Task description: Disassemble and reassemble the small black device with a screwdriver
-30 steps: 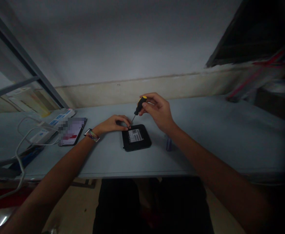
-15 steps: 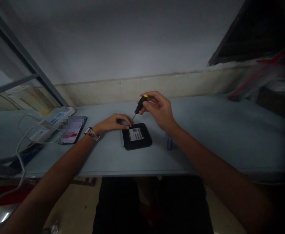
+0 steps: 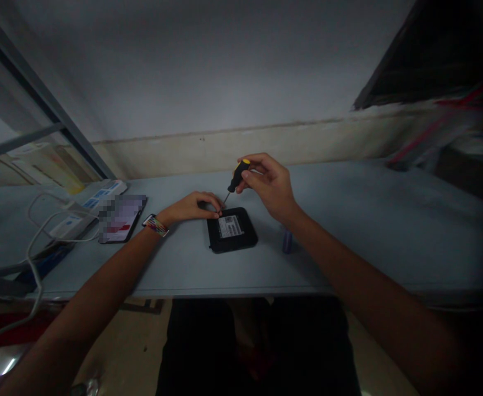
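Note:
A flat black square device (image 3: 232,236) with a white label lies on the grey table (image 3: 349,242). My right hand (image 3: 268,184) is closed round a small screwdriver (image 3: 237,177) with a black and yellow handle, its thin shaft slanting down to the device's far left corner. My left hand (image 3: 192,207), with a colourful band at the wrist, rests on the table with its fingertips pinched at that same corner, beside the screwdriver's tip. What the fingertips hold is too small to see.
A phone (image 3: 121,219) lies left of the device. Further left are a white power strip (image 3: 88,206) and white cables (image 3: 39,231). A small purple cylinder (image 3: 286,241) stands on the table under my right forearm. A wall runs behind the table.
The view has shifted slightly. Both hands and the screwdriver stay at the device's far left corner.

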Tool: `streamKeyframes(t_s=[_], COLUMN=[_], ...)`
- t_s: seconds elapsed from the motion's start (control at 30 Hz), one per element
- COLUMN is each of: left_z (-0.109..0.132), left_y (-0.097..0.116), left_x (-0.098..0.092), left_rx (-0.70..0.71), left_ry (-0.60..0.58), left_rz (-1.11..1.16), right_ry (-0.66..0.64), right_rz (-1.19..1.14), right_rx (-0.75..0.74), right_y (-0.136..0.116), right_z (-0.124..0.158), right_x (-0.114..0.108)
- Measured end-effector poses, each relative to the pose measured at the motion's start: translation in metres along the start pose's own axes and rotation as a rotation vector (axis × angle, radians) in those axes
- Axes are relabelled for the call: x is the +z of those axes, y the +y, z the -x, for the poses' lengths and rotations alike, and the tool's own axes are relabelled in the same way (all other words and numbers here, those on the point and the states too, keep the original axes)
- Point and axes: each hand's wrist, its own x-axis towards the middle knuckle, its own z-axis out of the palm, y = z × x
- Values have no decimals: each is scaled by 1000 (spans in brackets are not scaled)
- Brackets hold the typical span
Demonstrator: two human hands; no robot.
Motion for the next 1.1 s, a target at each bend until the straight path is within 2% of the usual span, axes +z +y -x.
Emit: streamKeyframes(t_s=[0.2, 1.1], left_z=[-1, 2], left_y=[3, 16], left_x=[0, -2], left_rx=[16, -31], left_ry=[-4, 13], left_rz=[0, 41], right_ry=[-27, 5], right_rz=[4, 21], right_rx=[-8, 4], right_y=[0, -8], right_z=[0, 2], right_x=[0, 7])
